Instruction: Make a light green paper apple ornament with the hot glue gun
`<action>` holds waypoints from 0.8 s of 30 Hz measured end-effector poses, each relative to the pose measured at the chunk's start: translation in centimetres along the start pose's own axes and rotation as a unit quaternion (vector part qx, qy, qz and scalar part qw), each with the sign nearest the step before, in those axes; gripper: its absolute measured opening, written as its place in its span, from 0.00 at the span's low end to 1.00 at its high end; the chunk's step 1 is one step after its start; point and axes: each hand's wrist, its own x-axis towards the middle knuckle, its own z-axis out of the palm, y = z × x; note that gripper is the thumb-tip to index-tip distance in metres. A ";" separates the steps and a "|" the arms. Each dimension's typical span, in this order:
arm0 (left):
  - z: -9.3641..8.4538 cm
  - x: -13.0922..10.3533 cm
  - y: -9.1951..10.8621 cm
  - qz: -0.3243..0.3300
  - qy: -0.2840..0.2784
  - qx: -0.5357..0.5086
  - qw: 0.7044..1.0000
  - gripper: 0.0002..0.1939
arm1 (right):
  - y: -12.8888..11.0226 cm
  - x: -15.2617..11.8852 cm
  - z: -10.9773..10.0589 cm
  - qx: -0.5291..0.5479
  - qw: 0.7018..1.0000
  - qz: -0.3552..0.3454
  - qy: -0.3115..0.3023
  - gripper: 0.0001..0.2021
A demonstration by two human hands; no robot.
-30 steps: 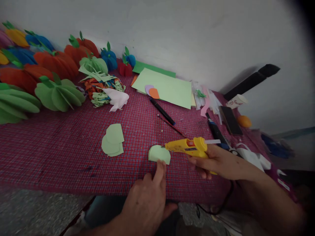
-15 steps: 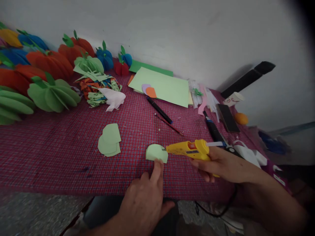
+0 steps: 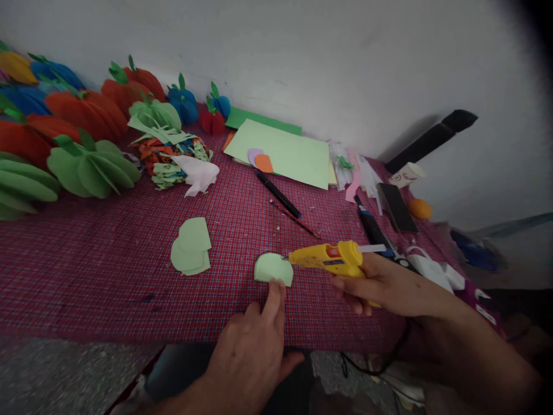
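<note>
A pale green half-round paper piece (image 3: 273, 266) lies on the checked cloth near the front edge. My left hand (image 3: 253, 340) presses its lower edge down with outstretched fingertips, while the thumb stays apart. In my right hand (image 3: 360, 288) is a yellow glue gun (image 3: 328, 257), gripped by its handle. Its nozzle points left, at the upper right part of the paper; whether it touches I cannot tell. A white glue stick (image 3: 372, 248) pokes out of the gun's back. To the left lie a few overlapping pale green paper pieces (image 3: 192, 246).
Paper pumpkins (image 3: 93, 167) and shredded paper (image 3: 162, 158) occupy the back left. Behind my hands are paper sheets (image 3: 287, 153), a black pen (image 3: 279, 194) and a thin brush (image 3: 298, 221). A phone (image 3: 397, 207), paper cup (image 3: 407, 174) and orange (image 3: 420, 208) stand at right.
The glue gun's nozzle has risen slightly along the paper's right side. My left hand still presses the same spot. The whole view has shifted a little.
</note>
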 end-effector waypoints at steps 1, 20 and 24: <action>0.0 0.0 0.0 0.000 0.000 0.000 1.000 0.41 | 0.0 0.1 0.0 -0.001 1.000 -0.001 -0.001 0.14; -0.2 0.0 0.1 -0.001 -0.008 0.006 1.000 0.38 | 0.9 -1.4 0.1 -0.006 1.000 0.024 0.001 0.13; -0.2 0.0 0.1 -0.005 -0.012 0.010 1.000 0.37 | 1.2 -1.8 0.3 -0.015 1.000 0.026 -0.002 0.13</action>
